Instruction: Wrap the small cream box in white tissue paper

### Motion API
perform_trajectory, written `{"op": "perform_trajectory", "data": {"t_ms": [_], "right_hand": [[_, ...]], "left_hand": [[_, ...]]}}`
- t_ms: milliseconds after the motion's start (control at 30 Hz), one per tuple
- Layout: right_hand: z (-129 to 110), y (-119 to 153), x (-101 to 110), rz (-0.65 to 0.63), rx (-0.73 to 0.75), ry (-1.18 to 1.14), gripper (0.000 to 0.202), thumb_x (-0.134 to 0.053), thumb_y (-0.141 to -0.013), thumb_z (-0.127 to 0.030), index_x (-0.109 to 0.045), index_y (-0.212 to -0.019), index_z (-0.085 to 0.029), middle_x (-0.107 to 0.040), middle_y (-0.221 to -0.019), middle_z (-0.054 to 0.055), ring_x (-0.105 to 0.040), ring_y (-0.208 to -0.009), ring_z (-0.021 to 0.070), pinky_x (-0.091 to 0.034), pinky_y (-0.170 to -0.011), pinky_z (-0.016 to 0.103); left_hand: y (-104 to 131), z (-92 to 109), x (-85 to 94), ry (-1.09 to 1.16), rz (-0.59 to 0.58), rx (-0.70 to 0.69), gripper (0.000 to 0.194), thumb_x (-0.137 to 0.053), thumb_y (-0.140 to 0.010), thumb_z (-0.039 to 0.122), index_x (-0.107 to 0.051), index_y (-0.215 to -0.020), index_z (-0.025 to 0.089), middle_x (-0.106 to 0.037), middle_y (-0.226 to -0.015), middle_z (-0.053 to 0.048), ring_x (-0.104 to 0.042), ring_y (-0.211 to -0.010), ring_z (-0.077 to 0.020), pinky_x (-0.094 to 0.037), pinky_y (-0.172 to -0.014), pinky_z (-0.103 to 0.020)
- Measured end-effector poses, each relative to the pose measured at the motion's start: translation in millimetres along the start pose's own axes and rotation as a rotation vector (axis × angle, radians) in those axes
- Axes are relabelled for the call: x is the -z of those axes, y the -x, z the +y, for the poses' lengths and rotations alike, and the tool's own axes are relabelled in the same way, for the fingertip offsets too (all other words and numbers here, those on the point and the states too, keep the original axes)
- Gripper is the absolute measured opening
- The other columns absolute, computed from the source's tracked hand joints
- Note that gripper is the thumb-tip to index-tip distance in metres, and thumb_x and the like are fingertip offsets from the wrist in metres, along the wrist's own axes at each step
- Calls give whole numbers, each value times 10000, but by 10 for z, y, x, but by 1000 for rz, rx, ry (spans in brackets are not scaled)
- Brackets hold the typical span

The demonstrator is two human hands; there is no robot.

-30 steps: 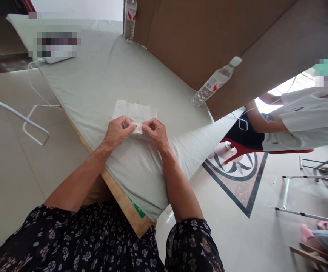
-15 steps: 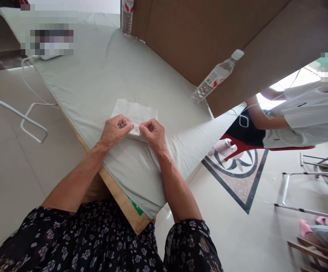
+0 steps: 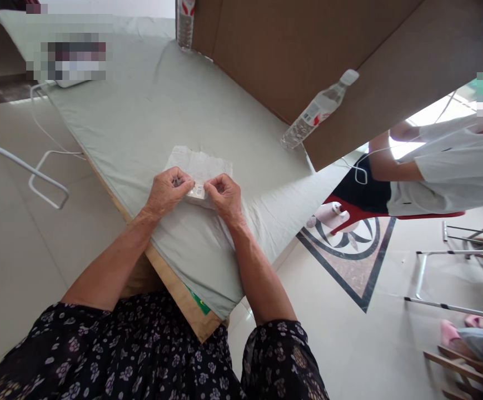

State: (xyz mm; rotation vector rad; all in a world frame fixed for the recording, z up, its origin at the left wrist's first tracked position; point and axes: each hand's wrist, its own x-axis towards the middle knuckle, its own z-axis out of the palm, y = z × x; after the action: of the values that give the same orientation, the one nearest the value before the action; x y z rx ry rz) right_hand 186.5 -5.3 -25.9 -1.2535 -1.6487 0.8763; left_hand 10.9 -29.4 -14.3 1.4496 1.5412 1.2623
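Note:
My left hand [image 3: 168,189] and my right hand [image 3: 226,194] meet over the pale green cloth. Thumb and forefinger of each are closed in a pinch at either side of a small pale packet [image 3: 198,191] with a dark printed mark. Its material is too small to make out. Just behind and partly under my fingers lies a crinkled whitish sheet [image 3: 202,160], flat on the cloth. Some dark spot shows inside the curl of my left fingers, but I cannot tell what it is.
The cloth-covered table [image 3: 141,111] has a wooden edge [image 3: 183,305] close to my body. A large brown cardboard panel [image 3: 258,55] stands behind, with a leaning clear bottle [image 3: 318,111] and another bottle [image 3: 185,28]. A person in a white shirt [image 3: 453,172] sits at the right.
The small packet has tilted slightly between my fingertips, and its printed mark has turned a little. My hands stay in nearly the same place. The person at the right has shifted an arm.

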Motion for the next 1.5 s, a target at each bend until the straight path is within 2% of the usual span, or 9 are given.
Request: {"op": "perform_trajectory", "data": {"t_ms": [133, 267, 333, 500, 633, 867, 1000, 1133, 1500], "right_hand": [[8, 7, 94, -43, 45, 139, 163, -616, -906, -389, -611, -834, -243, -710, -813, -4, -639, -776, 168, -508, -761, 310], [-195, 149, 232, 94, 254, 489, 189, -550, -1021, -364, -685, -1060, -238, -746, -1195, 91, -632, -1200, 262, -436, -1057, 437], [-307, 232, 234, 1, 363, 619, 202, -519, -1047, -316, -705, -1076, -242, -737, -1253, 94, -610, -1253, 268, -388, -1101, 450], [-408, 294, 98, -282, 439, 780, 211, -511, -1029, -189, -709, -1083, -236, -749, -1250, 82, -632, -1182, 253, -401, -1011, 411], [-421, 255, 60, -292, 437, 870, 238, -495, -1046, -215, -687, -1184, -247, -740, -1233, 80, -620, -1102, 266, -382, -955, 421], [-465, 212, 47, -322, 501, 985, 202, -522, -1062, -313, -666, -1202, -292, -699, -1230, 86, -569, -1082, 276, -370, -903, 433], [-477, 167, 54, -348, 553, 1040, 196, -528, -1049, -266, -657, -1194, -296, -709, -1175, 79, -563, -1031, 266, -369, -879, 429], [-472, 146, 56, -353, 562, 1029, 185, -537, -1041, -251, -661, -1174, -284, -708, -1165, 86, -555, -1017, 272, -361, -866, 434], [-525, 154, 52, -380, 529, 1061, 219, -508, -1046, -218, -666, -1193, -251, -696, -1193, 92, -546, -1038, 264, -318, -857, 409]], "left_hand": [[-28, -17, 7, -17, -28, 10, 225, -674, -716, 405, -570, -680, 209, -554, -633, 30, -455, -618, -121, -371, -583, -262], [-40, -4, 0, -9, -54, 11, 224, -673, -716, 398, -573, -677, 203, -552, -633, 34, -446, -610, -114, -365, -581, -261], [-37, 20, -4, -2, -64, 14, 221, -672, -717, 388, -564, -673, 201, -548, -635, 36, -450, -611, -113, -367, -586, -261], [8, 89, 120, -58, -61, 26, 226, -680, -746, 414, -593, -751, 205, -560, -672, 32, -471, -629, -127, -413, -618, -276], [32, 27, 331, -152, -30, 10, 353, -684, -760, 399, -642, -1058, 215, -562, -689, 47, -515, -643, -152, -448, -653, -290], [12, -222, 360, -415, 31, 91, 334, -664, -762, 281, -653, -1094, 248, -648, -749, -4, -632, -737, -233, -507, -744, -371], [44, -300, 421, -566, 152, 69, 382, -716, -783, 407, -656, -1116, 231, -718, -993, -116, -689, -968, -335, -546, -904, -485], [-6, -384, 526, -577, 165, 104, 482, -763, -739, 536, -674, -1088, 216, -726, -842, -107, -711, -966, -372, -553, -928, -516], [-13, 8, 389, -125, -27, 375, 308, -682, -700, 333, -726, -939, 144, -615, -675, 8, -544, -584, -136, -412, -511, -230]]}}
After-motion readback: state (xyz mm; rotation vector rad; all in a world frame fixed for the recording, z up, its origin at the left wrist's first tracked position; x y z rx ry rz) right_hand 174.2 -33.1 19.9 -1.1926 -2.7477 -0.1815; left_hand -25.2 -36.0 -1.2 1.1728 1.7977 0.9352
